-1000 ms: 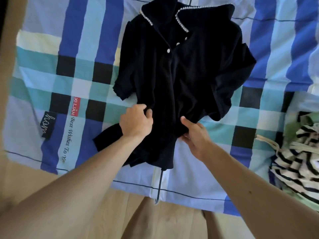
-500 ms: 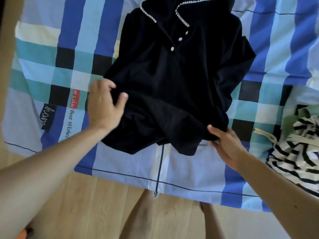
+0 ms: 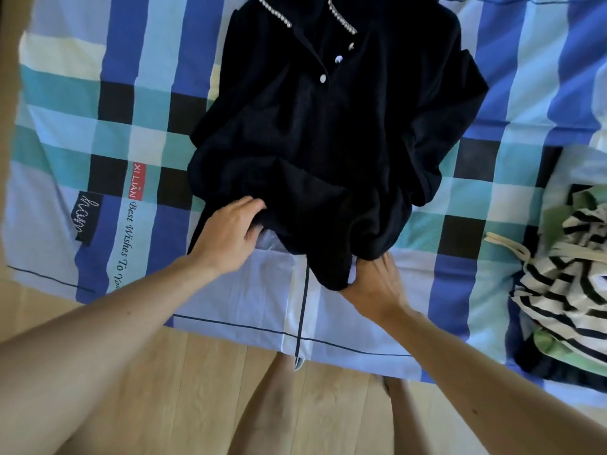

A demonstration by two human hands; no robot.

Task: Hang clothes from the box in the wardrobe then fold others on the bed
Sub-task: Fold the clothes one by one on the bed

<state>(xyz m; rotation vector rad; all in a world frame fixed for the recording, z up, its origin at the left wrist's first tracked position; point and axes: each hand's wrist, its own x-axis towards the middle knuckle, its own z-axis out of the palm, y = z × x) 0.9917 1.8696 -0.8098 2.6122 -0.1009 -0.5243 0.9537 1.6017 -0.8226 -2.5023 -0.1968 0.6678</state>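
A black collared shirt with pearl trim and white buttons lies face up on the blue, teal and black checked bedsheet. Its lower hem is bunched towards me. My left hand grips the hem at its lower left, fingers curled into the fabric. My right hand is at the hem's lower right, its fingertips tucked under the dark cloth.
A pile of black-and-white striped and green clothes sits at the bed's right edge. The sheet's near edge hangs over a wooden floor. My legs stand close against the bed.
Both hands have come back in towards the middle of the hem. The spread lower part of the shirt is now gathered and bunched near the bed's edge.
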